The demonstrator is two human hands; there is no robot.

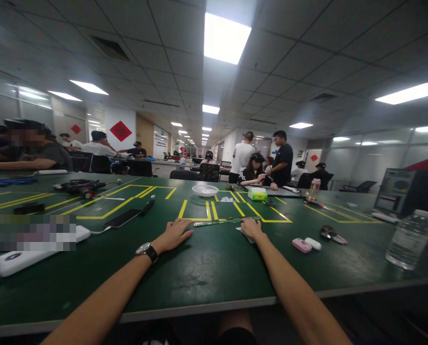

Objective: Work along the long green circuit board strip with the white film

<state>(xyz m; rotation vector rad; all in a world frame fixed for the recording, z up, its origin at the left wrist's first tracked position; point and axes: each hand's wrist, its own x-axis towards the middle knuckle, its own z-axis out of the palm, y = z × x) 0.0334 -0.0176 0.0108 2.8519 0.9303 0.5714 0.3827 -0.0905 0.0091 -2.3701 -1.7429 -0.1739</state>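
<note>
A long, thin green strip (217, 222), which looks like a circuit board, lies across the green table in front of me. My left hand (174, 235), with a watch on its wrist, rests flat at the strip's left end, fingers stretched out. Over the right part of the strip is my right hand (251, 229), its fingers curled down. A small pale piece (239, 229) pokes out beside that hand; what exactly it grips is hidden. Beyond the strip stands a round white dish (205, 190).
A black phone (123, 218) on a cable and a white power strip (41, 251) lie left. To the right are a pink case (301, 245), a water bottle (410, 239) and a computer tower (394, 191). Yellow tape (271, 221) marks the table (199, 282). People sit and stand beyond.
</note>
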